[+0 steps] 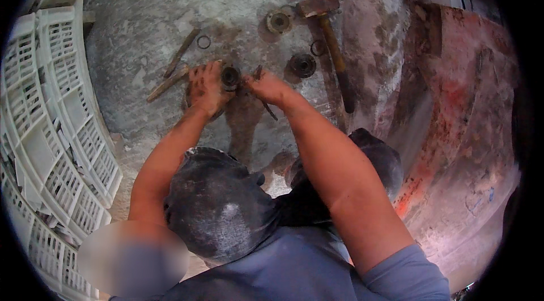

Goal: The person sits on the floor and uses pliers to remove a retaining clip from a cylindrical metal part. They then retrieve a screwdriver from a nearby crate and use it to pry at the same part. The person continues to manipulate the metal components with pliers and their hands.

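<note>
My left hand (pixel 205 90) is curled against the left side of a dark, round metal part (pixel 230 76) on the floor, thumb and fingers steadying it. My right hand (pixel 267 88) is closed around a thin, dark metal tool (pixel 270 110) that looks like pliers. Its two slim ends stick out above and below the fist, and the tip by the round part is hidden by my fingers. To the right sits another dark round part (pixel 302 66). A lighter flanged one (pixel 279 21) lies farther off.
A wood-handled sledgehammer (pixel 335 51) lies on the right. Thin rings (pixel 203 42) rest on the concrete floor (pixel 141 12). A narrow bar (pixel 182 53) and a stick (pixel 166 84) lie left. White slotted crates (pixel 68 97) line the left side; a reddish, worn block (pixel 464 91) stands right.
</note>
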Tool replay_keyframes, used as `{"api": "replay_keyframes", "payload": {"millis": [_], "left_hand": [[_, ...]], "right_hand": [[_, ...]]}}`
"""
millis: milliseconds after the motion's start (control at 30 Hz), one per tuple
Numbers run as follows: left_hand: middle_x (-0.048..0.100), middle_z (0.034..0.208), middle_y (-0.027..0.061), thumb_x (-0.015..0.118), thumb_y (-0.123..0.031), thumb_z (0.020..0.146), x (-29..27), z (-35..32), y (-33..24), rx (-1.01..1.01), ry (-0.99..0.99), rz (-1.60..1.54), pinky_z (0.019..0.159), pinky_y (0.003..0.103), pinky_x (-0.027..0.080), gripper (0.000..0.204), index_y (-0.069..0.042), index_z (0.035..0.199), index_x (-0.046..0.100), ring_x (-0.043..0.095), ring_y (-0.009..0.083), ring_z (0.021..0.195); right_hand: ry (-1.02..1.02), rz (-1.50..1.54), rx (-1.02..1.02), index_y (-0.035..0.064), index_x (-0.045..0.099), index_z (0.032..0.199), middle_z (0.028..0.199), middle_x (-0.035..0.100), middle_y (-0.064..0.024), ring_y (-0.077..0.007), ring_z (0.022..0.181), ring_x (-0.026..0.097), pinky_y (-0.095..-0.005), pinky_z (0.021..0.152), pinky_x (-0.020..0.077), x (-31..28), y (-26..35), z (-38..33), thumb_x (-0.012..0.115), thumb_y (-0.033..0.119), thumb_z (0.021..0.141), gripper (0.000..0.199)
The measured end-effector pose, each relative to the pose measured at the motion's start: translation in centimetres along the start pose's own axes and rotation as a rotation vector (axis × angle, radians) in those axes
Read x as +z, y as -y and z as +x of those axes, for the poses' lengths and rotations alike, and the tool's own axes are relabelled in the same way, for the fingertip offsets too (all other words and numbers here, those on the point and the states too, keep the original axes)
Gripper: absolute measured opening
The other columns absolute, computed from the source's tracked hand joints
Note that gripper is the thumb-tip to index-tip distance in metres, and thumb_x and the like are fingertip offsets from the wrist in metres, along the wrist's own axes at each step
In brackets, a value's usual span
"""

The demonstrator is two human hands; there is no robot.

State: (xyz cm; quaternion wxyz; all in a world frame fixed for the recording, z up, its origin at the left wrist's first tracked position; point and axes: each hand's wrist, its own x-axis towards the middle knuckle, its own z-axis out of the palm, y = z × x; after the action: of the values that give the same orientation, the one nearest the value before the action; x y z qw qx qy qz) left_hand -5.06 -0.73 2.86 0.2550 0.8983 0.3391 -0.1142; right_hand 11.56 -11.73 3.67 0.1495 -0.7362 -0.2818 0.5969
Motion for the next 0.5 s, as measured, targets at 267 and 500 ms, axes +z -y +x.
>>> {"api": "replay_keyframes", "payload": {"millis": [267,500], "left_hand": [[0.055,0.125,0.0084,0.081,-0.043,0.063,0.0,0.0,0.3,-0.009,0.029,-0.018,0.111,0.050,0.027,0.078,-0.011,0.128,0.052,0.049,0.0300,0.120],[0.054,0.128,0.0103,0.082,-0.041,0.062,-0.4,0.1,-0.2,-0.029,0.064,-0.032,0.109,0.051,0.027,0.087,-0.007,0.134,0.048,0.048,0.0325,0.121]], "right_hand": [[-0.058,-0.176,0.192,-0.0080,0.062,0.116,0.121,0.061,-0.0286,-0.0432,0.116,0.057,-0.0477,0.098,0.0457,-0.8,3.7,-1.5,0.048,0.049,0.096,0.062],[-0.144,-0.279,0.207,-0.0046,0.062,0.116,0.119,0.063,-0.0274,-0.0421,0.114,0.059,-0.0480,0.097,0.0470,-0.3,3.7,-0.9,0.049,0.049,0.096,0.059]]}}
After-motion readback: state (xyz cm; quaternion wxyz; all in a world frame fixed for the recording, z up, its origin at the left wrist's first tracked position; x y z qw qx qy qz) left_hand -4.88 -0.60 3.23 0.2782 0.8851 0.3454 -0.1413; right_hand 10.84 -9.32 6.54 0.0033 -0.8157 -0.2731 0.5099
